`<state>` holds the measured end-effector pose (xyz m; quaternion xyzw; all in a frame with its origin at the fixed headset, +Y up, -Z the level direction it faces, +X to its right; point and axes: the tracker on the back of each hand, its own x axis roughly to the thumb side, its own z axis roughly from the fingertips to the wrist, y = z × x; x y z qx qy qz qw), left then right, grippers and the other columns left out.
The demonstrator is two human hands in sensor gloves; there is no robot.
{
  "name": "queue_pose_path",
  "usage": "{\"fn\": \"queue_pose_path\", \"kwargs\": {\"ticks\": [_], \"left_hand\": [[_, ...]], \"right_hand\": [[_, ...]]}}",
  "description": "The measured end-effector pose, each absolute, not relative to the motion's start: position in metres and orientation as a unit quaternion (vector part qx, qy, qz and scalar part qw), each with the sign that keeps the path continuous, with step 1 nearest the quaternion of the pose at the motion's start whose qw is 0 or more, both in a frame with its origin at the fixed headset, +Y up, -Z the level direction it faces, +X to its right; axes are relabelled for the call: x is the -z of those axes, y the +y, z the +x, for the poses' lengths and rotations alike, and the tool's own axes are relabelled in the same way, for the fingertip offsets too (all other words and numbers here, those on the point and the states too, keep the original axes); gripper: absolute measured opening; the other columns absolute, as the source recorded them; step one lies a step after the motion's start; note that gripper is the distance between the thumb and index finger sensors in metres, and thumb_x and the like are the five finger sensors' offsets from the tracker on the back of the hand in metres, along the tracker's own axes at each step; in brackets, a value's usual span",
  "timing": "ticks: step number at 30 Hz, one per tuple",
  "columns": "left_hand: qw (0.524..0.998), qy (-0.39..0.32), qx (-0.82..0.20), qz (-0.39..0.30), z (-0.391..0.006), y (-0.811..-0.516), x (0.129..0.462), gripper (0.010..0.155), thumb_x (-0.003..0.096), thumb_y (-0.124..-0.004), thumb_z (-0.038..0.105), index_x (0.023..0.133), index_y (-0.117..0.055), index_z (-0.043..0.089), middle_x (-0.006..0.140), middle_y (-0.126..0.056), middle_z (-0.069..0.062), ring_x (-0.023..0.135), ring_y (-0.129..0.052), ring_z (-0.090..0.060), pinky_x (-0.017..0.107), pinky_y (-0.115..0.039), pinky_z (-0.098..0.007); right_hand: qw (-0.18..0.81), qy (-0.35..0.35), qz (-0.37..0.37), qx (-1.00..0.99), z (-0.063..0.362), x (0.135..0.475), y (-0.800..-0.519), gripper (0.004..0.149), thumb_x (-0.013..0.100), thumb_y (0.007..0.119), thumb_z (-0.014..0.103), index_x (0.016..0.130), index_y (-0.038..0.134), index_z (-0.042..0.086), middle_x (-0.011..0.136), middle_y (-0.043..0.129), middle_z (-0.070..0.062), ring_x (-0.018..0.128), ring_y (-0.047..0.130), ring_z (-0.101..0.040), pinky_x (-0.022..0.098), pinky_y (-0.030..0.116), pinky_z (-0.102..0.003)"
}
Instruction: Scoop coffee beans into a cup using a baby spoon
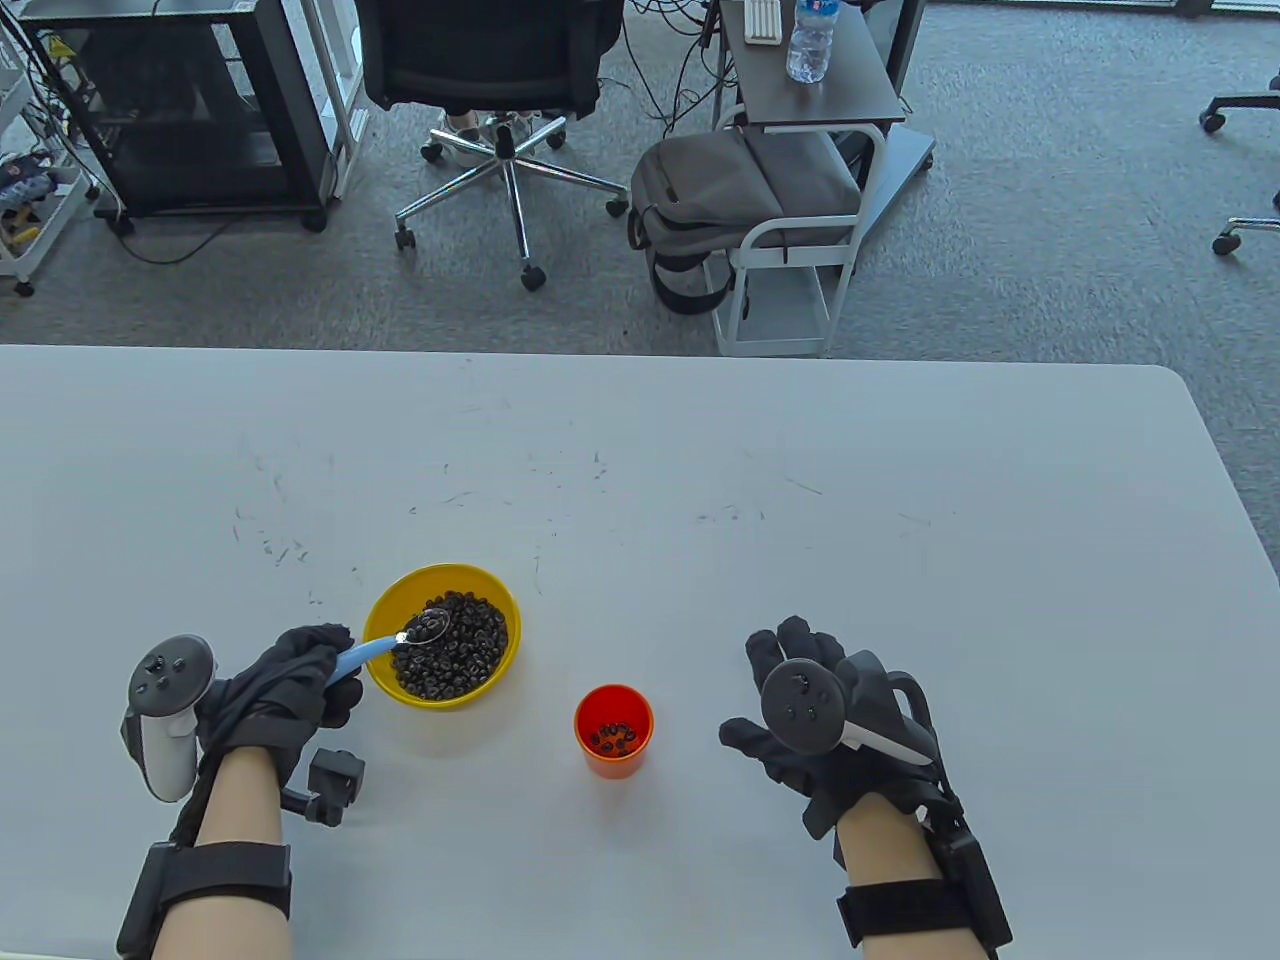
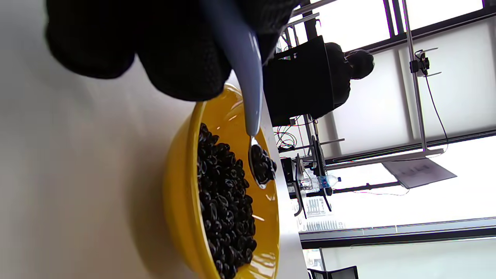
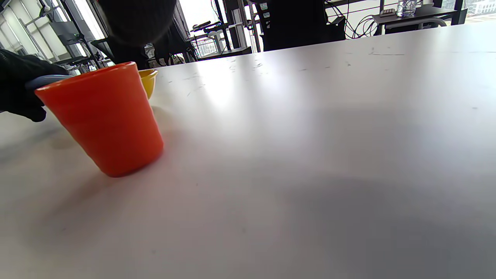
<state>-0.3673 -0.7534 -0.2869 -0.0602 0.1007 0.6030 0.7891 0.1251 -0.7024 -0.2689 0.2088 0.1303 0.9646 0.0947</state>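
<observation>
A yellow bowl (image 1: 382, 608) of coffee beans (image 1: 460, 655) sits at the front left of the table. My left hand (image 1: 290, 685) grips the blue handle of a baby spoon (image 1: 372, 650); its metal bowl holds several beans just above the pile, as the left wrist view shows for the spoon (image 2: 250, 97) and yellow bowl (image 2: 182, 201). An orange cup (image 1: 614, 731) with a few beans in it stands right of the bowl; it also shows in the right wrist view (image 3: 104, 124). My right hand (image 1: 800, 710) rests flat on the table right of the cup, empty.
The white table (image 1: 700, 470) stretches wide behind and to the right. Beyond its far edge stand an office chair (image 1: 490, 90), a grey backpack (image 1: 740, 200) and a small cart with a water bottle (image 1: 810, 40).
</observation>
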Motion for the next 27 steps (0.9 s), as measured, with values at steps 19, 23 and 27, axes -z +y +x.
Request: {"fn": "queue_pose_path", "kwargs": {"ticks": [19, 23, 27], "left_hand": [[0.789, -0.053, -0.606, -0.089, -0.304, -0.718, 0.289, 0.043, 0.0592, -0.063, 0.014, 0.099, -0.070, 0.000, 0.087, -0.081, -0.031, 0.053, -0.097, -0.035, 0.047, -0.083, -0.057], [0.790, -0.089, -0.597, -0.108, -0.284, -0.715, 0.287, 0.043, 0.0593, -0.063, 0.014, 0.099, -0.070, 0.000, 0.087, -0.080, -0.031, 0.053, -0.097, -0.034, 0.047, -0.083, -0.057], [0.797, -0.120, -0.579, -0.124, -0.265, -0.713, 0.283, 0.043, 0.0594, -0.063, 0.014, 0.099, -0.070, 0.000, 0.087, -0.080, -0.031, 0.054, -0.097, -0.034, 0.047, -0.083, -0.057]], "right_hand": [[0.098, 0.128, 0.210, -0.964, 0.125, 0.269, -0.702, 0.086, 0.056, 0.066, 0.055, 0.110, 0.029, -0.002, 0.108, 0.024, -0.041, 0.090, 0.035, -0.067, 0.061, 0.046, -0.077], [0.098, 0.128, 0.210, -0.964, 0.125, 0.269, -0.702, 0.086, 0.056, 0.066, 0.055, 0.109, 0.029, -0.002, 0.108, 0.023, -0.041, 0.090, 0.035, -0.067, 0.061, 0.046, -0.077], [0.099, 0.129, 0.211, -0.964, 0.126, 0.269, -0.702, 0.086, 0.056, 0.066, 0.055, 0.109, 0.029, -0.002, 0.108, 0.024, -0.041, 0.090, 0.035, -0.067, 0.061, 0.046, -0.077]]}}
